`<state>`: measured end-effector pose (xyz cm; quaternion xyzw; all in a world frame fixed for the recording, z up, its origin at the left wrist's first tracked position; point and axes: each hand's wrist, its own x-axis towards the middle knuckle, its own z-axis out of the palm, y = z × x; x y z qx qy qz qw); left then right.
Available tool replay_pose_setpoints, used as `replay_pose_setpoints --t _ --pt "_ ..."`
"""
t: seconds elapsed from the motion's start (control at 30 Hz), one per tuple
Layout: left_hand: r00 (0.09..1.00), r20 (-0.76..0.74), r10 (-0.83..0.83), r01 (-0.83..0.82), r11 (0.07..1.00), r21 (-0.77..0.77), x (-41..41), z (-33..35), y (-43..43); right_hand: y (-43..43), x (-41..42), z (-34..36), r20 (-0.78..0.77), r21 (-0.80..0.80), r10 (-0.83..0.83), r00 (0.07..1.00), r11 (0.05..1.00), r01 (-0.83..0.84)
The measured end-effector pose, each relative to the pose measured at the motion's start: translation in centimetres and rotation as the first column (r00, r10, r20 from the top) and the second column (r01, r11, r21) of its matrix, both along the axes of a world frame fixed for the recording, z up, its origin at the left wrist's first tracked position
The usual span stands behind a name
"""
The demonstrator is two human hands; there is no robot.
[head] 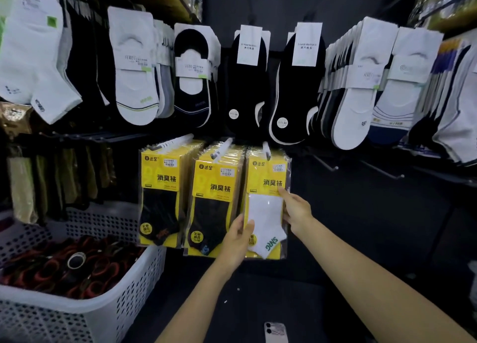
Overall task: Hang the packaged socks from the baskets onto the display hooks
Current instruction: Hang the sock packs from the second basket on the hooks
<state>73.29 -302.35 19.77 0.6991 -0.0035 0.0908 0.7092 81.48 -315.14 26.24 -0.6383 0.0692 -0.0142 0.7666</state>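
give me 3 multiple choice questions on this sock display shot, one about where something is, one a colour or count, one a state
1. Where is the white basket?
A. lower left, below the hanging packs
B. upper right, on a shelf
C. behind the right hand

2. How many rows of yellow packs hang side by side?
A. one
B. three
C. five

3. What are the hands doing with the white-sock pack?
A. both are away from it
B. only one touches it
C. both touch it, one on each side

Answers:
1. A, the basket sits at the lower left, under the left yellow pack.
2. B, that left row, the middle yellow pack and the white-sock row make three.
3. C, the left hand is at its lower left edge and the right hand at its right edge, while it hangs on its hook.
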Motion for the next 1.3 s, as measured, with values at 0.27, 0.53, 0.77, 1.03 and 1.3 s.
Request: replay_pose_setpoints --t 0.27,0.53,0.77,1.03,1.3 --pt "0.987 -0.156 0.022 -0.008 0.996 0.09 -2.4 -6.7 -2.2 -9.4 -5.7 -8.5 -0.141 -0.273 0.16 0.977 0.942 -0.194" --pt "0.873 -0.463 -0.152 0.238 0.962 0.133 -12.4 -19.9 -9.9 -21.7 -16.3 -21.8 -0.531 -0.511 0.095 0.842 0.757 -0.407" --pt "0.781 -0.58 -0.229 0.415 0.886 0.209 -18.4 -25.7 -12.5 -24.1 -21.3 -28.9 -0.608 -0.55 0.137 0.782 0.638 -0.539" --pt "0.746 -0.627 -0.223 0.517 0.787 0.336 -20.1 -27.2 -11.9 -21.0 -23.1 -32.1 -0.473 -0.643 0.116 0.874 0.632 -0.432" --pt "0.756 -0.612 -0.233 0.478 0.835 0.272 -19.8 -27.0 -12.2 -18.7 -23.7 -32.9 -0.339 -0.546 0.159 0.927 0.769 -0.332"
